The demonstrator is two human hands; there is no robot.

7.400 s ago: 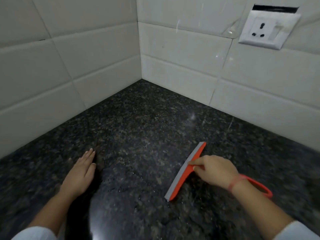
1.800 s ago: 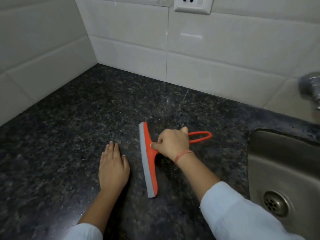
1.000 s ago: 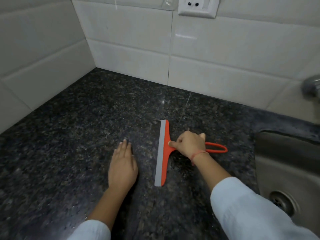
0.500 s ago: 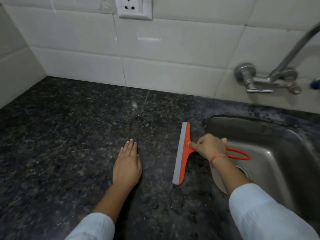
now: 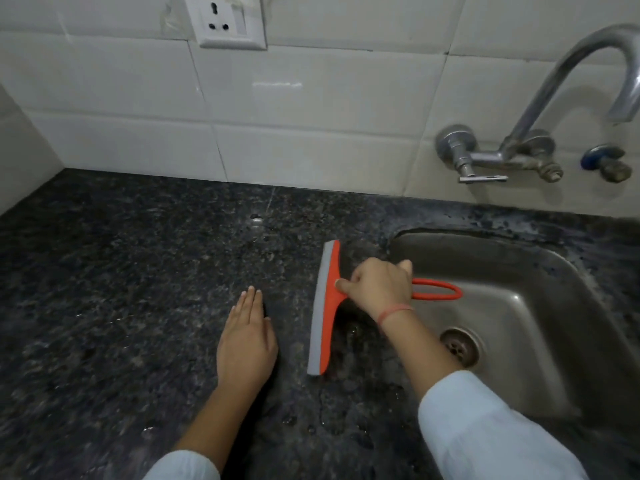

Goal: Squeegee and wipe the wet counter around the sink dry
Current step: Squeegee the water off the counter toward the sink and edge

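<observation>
An orange squeegee [image 5: 327, 306] with a grey rubber blade stands on the dark speckled granite counter [image 5: 121, 289], its blade running front to back just left of the steel sink [image 5: 540, 327]. My right hand [image 5: 377, 285] is shut on its handle, whose orange loop sticks out over the sink basin. Flat on the counter lies my left hand [image 5: 247, 341], fingers together, a short way left of the blade and holding nothing. Water drops glisten on the counter right of the blade and near the front.
A metal tap [image 5: 519, 147] with a curved spout is fixed to the white tiled wall above the sink. A wall socket [image 5: 230, 22] sits at the top left. The tiled side wall closes the counter at far left. The sink drain [image 5: 459, 346] is open.
My right hand has dragged the squeegee rightward across the counter to the sink's left edge. My left hand has followed along the counter. The view has swung right, showing the sink and tap.
</observation>
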